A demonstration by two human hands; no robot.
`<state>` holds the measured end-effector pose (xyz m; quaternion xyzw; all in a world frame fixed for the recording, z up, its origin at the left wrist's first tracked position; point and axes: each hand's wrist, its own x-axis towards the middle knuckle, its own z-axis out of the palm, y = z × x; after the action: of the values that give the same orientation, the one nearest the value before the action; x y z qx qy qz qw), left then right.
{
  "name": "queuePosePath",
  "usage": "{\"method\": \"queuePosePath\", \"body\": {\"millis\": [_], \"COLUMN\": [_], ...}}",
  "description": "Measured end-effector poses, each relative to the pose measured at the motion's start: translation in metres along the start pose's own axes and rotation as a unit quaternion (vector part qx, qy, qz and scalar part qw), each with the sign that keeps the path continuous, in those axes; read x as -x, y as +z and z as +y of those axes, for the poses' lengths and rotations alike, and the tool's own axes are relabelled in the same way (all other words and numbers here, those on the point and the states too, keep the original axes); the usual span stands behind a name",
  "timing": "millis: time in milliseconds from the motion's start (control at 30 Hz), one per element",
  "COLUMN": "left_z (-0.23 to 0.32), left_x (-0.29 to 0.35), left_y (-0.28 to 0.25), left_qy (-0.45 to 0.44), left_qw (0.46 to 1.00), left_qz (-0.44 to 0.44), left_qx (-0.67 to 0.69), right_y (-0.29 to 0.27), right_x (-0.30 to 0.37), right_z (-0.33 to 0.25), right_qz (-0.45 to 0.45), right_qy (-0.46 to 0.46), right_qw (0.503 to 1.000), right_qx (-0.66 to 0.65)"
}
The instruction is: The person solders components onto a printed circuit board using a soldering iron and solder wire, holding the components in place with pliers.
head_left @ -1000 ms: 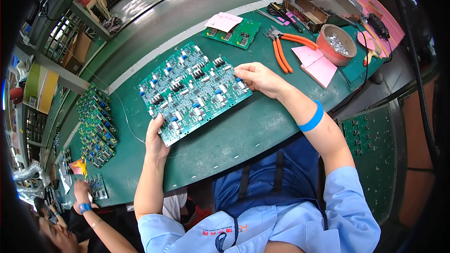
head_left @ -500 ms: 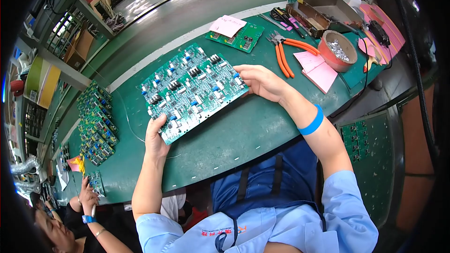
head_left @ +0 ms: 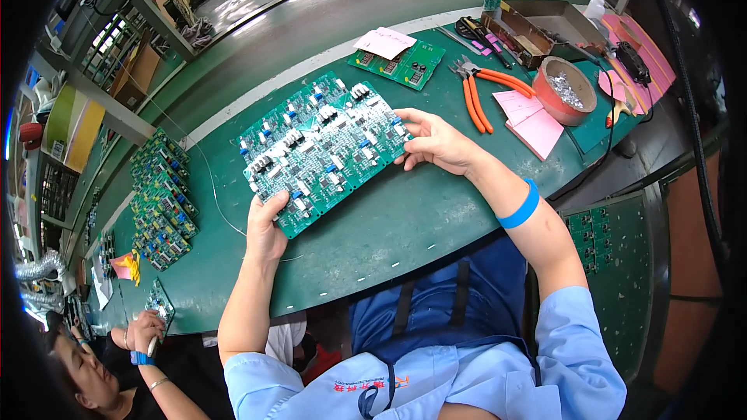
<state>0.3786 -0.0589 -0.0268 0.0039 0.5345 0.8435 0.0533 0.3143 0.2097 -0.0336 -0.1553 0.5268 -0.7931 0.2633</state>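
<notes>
Green printed circuit board panel (head_left: 321,150), large and rectangular and studded with blue, black and white components, lies tilted across the middle of the green table (head_left: 405,225), its near-left corner raised off the surface. The left hand (head_left: 266,227) is clamped on that near-left corner, thumb on top and fingers beneath. The right hand (head_left: 438,142) grips the panel's right edge, fingers curled around it; a blue wristband (head_left: 520,205) sits on that forearm.

Far of the panel lies a smaller green circuit board (head_left: 405,66) with a pale pink paper note (head_left: 384,42) resting partly on it. To the right of that board lie orange-handled pliers (head_left: 476,93), and just beyond them a stack of pink paper slips (head_left: 531,118) touching a round reddish bowl (head_left: 566,91) holding small shiny metal parts. A brown open box (head_left: 545,24) stands further away.

At the table's left, a stack of green circuit boards (head_left: 162,200) lies well apart from the panel. At the near-left corner another person's hand (head_left: 144,330) holds a small green board (head_left: 160,301).
</notes>
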Motion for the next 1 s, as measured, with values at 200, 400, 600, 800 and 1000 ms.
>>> {"method": "queuePosePath", "body": {"millis": [200,400,600,800,1000], "left_z": [0.0,0.0,0.002,0.001,0.0], "left_x": [0.002,0.004,0.004,-0.001,-0.002], "left_y": [0.001,0.004,0.005,-0.001,-0.005], "left_qy": [0.002,0.014,0.009,-0.009,-0.025], "left_qw": [1.0,0.999,1.0,1.0,0.998], "left_qz": [-0.005,-0.002,0.011,0.01,0.014], "left_qx": [-0.013,-0.034,-0.011,0.024,0.051], "right_y": [0.0,0.004,0.005,0.003,0.003], "right_x": [-0.001,0.001,0.002,0.003,0.002], "right_z": [0.001,0.0,-0.004,-0.007,-0.006], "right_qz": [0.035,0.057,0.039,0.003,-0.006], "right_qy": [-0.012,-0.025,-0.03,-0.029,-0.035], "right_qw": [0.999,0.995,0.997,0.999,0.999], "right_qx": [0.04,0.074,0.065,0.028,0.026]}}
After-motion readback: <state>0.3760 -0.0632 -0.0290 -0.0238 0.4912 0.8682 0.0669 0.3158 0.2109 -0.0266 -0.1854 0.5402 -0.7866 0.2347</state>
